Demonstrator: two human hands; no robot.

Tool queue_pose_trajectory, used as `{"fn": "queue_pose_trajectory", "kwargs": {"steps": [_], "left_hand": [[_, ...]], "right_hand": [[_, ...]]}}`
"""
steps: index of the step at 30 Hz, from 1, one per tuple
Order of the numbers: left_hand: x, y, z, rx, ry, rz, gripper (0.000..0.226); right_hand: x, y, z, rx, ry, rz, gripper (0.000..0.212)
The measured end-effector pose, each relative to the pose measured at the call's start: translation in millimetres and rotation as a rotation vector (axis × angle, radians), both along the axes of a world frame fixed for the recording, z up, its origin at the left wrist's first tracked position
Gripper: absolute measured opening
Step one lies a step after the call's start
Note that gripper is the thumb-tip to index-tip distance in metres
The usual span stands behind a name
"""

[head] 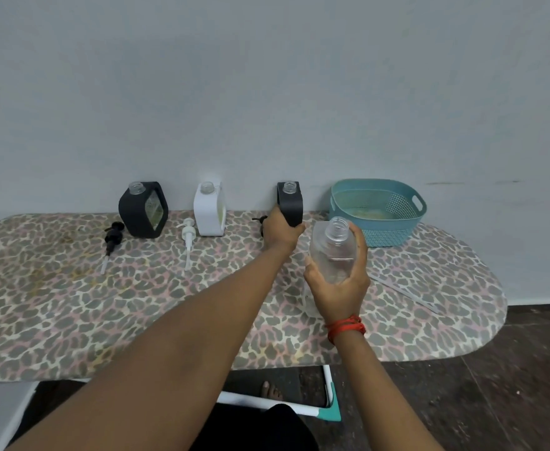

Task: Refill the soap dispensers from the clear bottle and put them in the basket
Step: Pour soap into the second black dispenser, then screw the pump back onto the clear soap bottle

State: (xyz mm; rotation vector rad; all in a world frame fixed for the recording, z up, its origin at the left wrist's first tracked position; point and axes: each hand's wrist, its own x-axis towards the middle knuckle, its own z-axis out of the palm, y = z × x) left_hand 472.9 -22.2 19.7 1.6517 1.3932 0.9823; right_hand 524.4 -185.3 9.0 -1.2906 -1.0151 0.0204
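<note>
The left hand [280, 234] reaches across the board [72, 307] and grips the lower part of the right black dispenser [290, 201], fingers curled round its base. That dispenser stands upright at the back edge against the wall, its neck uncapped. The right hand [340, 289] holds the clear bottle [331, 255] from below and behind, thumb on one side and fingers wrapped round the other. The bottle is lifted off the board, its open neck tilted slightly away, just beside the gripped dispenser. It looks nearly empty, though clear plastic makes the level hard to judge.

Two more dispensers stand upright along the wall, both with open necks: a white dispenser [207, 213] in the middle and the left black dispenser [137, 214]. A black pump [113, 237] lies before the left one and a white pump [188, 243] before the white one. A dark piece [259, 220] shows just left of the left hand, mostly hidden.

The teal basket [382, 234] sits at the back right, near the bottle, with something pale inside. A red band [346, 327] circles the right wrist, and a thin pale strip [405, 292] lies on the board's right end.
</note>
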Motion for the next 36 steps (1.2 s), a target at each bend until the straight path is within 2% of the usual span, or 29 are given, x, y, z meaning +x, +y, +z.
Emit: {"fn": "queue_pose_trajectory", "kwargs": {"steps": [4, 7, 9, 14, 17, 19, 21, 25, 27, 29, 31, 33, 34, 36], "left_hand": [[-15.4, -14.9, 21.2, 0.021, -0.027, -0.002, 0.052], [-50.0, -38.6, 23.6, 0.014, -0.121, -0.118, 0.051], [-86.5, -58.0, 16.2, -0.007, -0.123, -0.188, 0.069], [-173.7, -88.8, -12.3, -0.071, -0.053, -0.322, 0.096], [-209.2, -96.8, -23.2, -0.131, -0.042, -0.381, 0.132], [-222.2, -100.6, -26.5, -0.11, -0.065, -0.356, 0.145], [-226.2, -101.8, -24.1, -0.056, -0.116, -0.324, 0.141], [-227.6, -103.9, -19.5, 0.047, -0.236, -0.281, 0.107], [-229.8, -107.4, -16.6, 0.027, -0.255, -0.2, 0.088], [-229.9, -106.9, -17.3, 0.012, -0.247, -0.161, 0.084], [-228.9, -105.2, -19.4, 0.009, -0.232, -0.169, 0.088], [-228.5, -103.7, -20.7, -0.002, -0.217, -0.182, 0.09], [-228.6, -103.2, -22.1, -0.008, -0.213, -0.185, 0.091], [-228.9, -101.6, -24.9, -0.018, -0.209, -0.18, 0.088]], "right_hand": [[-1.7, -5.3, 6.8, -0.046, -0.008, -0.036, 0.087], [-4.9, -7.8, 14.1, -0.113, -0.056, -0.091, 0.087], [-7.7, -8.1, 19.5, -0.16, -0.071, -0.081, 0.086], [-27.4, -1.8, 44.2, -0.285, -0.183, 0.077, 0.083], [-56.2, 6.4, 61.8, -0.256, -0.112, 0.203, 0.076], [-79.9, 13.2, 71.9, -0.276, -0.078, 0.282, 0.073], [-100.8, 21.0, 77.5, -0.337, -0.061, 0.37, 0.072], [-126.0, 26.8, 75.4, -0.375, -0.084, 0.506, 0.067], [-128.7, 24.4, 73.1, -0.391, -0.068, 0.526, 0.073], [-122.4, 20.1, 68.4, -0.411, -0.006, 0.505, 0.083], [-107.7, 16.9, 61.4, -0.401, 0.09, 0.428, 0.08], [-85.3, 16.8, 55.0, -0.4, 0.134, 0.261, 0.062], [-70.5, 18.7, 49.8, -0.442, 0.098, 0.143, 0.056], [-36.2, 24.3, 37.6, -0.656, -0.076, -0.08, 0.048]]}}
